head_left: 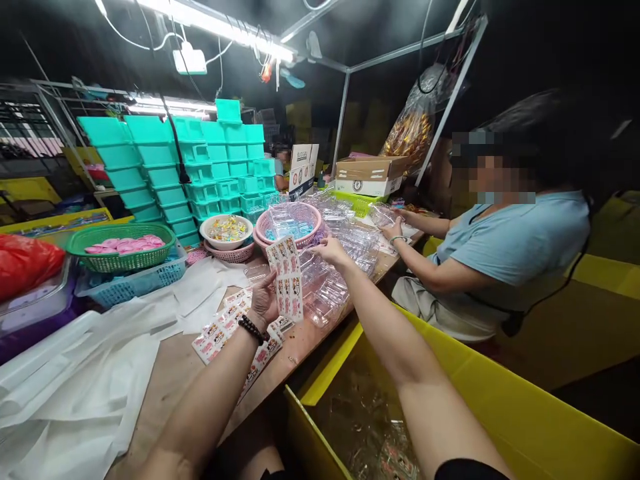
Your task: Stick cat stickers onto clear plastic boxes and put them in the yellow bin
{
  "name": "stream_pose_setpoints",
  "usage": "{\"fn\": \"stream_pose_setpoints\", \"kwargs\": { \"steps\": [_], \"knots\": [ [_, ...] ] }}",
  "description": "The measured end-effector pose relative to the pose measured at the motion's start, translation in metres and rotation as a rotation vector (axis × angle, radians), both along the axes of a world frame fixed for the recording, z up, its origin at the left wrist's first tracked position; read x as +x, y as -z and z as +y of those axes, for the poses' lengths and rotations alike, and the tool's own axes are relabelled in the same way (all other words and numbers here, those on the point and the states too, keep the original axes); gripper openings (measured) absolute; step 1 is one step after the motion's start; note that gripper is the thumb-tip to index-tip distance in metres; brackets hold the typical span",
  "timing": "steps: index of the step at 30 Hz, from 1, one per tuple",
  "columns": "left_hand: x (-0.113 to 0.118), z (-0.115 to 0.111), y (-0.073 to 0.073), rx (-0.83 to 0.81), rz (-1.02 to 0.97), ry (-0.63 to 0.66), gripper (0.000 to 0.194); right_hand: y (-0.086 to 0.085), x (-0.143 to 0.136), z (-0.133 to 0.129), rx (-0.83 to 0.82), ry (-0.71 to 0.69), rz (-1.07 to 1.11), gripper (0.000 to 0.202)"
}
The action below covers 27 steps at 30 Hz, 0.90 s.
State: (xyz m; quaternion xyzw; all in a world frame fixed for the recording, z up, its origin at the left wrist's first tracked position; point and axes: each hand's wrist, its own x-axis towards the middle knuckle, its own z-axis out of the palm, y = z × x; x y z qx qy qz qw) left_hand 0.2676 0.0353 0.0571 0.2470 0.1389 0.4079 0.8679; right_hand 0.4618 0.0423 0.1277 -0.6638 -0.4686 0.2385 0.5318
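My left hand (263, 300), with a dark bead bracelet at the wrist, grips a sticker sheet (289, 283) printed with rows of small cartoon figures and holds it upright over the table. More sheets of the same print (220, 333) lie spread on the wood beneath that hand. My right hand (333, 253) reaches over a heap of clear plastic cases (327, 293), just right of the sheet. Its fingers are bent together at the near side of a pink basket (307, 217); what they hold, perhaps clear plastic, is hard to make out.
Across the right side a co-worker in a blue shirt (520, 233) handles clear plastic. Turquoise bins (165, 173) are stacked behind. A green basket (120, 257) of pink pieces and white sheeting (110, 373) lie left. A yellow-walled box (450, 353) stands below my right arm.
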Motion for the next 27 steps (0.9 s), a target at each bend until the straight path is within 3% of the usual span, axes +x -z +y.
{"fn": "stream_pose_setpoints", "kwargs": {
  "steps": [3,6,9,12,16,19,23,27],
  "knots": [
    [-0.004,0.004,0.002,-0.026,-0.010,-0.026,0.035,-0.005,-0.001,-0.005,-0.073,-0.051,0.111,0.023],
    [-0.024,0.000,0.002,-0.043,-0.010,-0.040,0.033,-0.012,-0.017,-0.021,-0.100,-0.134,0.220,0.020],
    [-0.066,-0.012,0.001,-0.057,-0.016,-0.056,0.037,-0.016,-0.051,-0.041,-0.086,-0.252,0.318,0.017],
    [-0.133,-0.032,0.002,-0.055,0.016,-0.093,0.037,-0.007,-0.099,-0.059,-0.141,-0.393,0.442,0.014],
    [-0.226,-0.063,-0.005,0.007,0.197,-0.258,0.029,0.036,-0.173,-0.083,-0.261,-0.526,0.715,0.013],
    [-0.267,-0.071,-0.015,0.061,0.391,-0.302,0.028,0.081,-0.229,-0.101,-0.320,-0.531,0.952,0.013],
    [-0.277,-0.055,-0.012,0.063,0.521,-0.282,0.026,0.131,-0.286,-0.118,-0.340,-0.472,1.155,0.011],
    [-0.269,-0.042,-0.005,0.110,0.622,-0.256,0.025,0.153,-0.302,-0.128,-0.316,-0.430,1.181,0.006]
  ]
}}
